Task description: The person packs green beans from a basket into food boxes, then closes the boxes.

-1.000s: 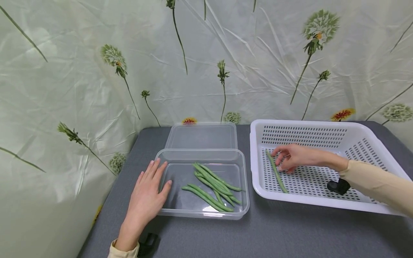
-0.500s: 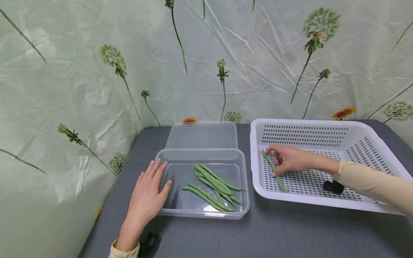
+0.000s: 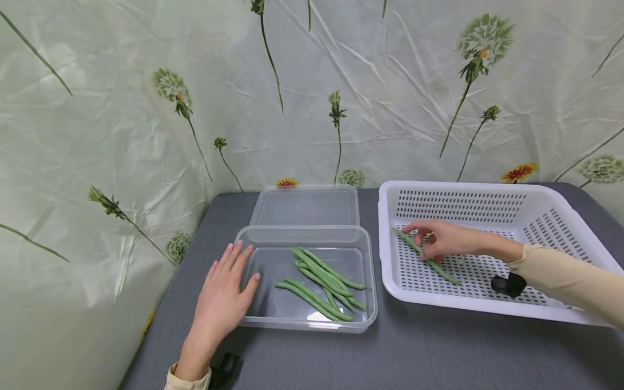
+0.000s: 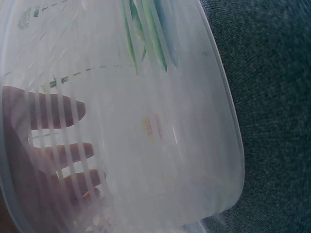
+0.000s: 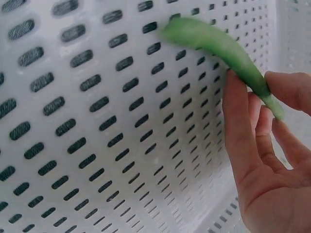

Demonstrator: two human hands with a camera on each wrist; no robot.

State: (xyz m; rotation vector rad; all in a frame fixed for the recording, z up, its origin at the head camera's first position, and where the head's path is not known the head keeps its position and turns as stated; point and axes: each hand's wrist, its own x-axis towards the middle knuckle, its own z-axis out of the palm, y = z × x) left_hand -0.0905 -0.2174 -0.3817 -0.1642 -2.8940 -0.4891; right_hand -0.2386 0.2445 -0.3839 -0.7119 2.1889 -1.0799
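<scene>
My right hand (image 3: 446,240) pinches a green bean (image 3: 444,274) between thumb and fingers inside the white perforated basket (image 3: 396,293). In the right wrist view the bean (image 5: 238,57) sticks out past the fingertips, slanting over the slotted plastic. My left hand (image 3: 221,295) lies over the left rim of the clear plastic container (image 3: 304,325), its fingers straight and spread. Through the container's wall, the left wrist view shows fingers (image 4: 56,110). Several green beans (image 3: 324,276) lie in the container, mostly in its right half.
Behind the container lies a flat clear lid (image 3: 307,206). Grey cloth (image 3: 341,363) covers the table. A floral sheet (image 3: 292,135) hangs behind and to the left. The basket's raised walls stand just right of the container.
My right hand has closed its thumb and fingers on the bean, and the bean has turned, its near end swinging to the right. The left hand has stayed in place.
</scene>
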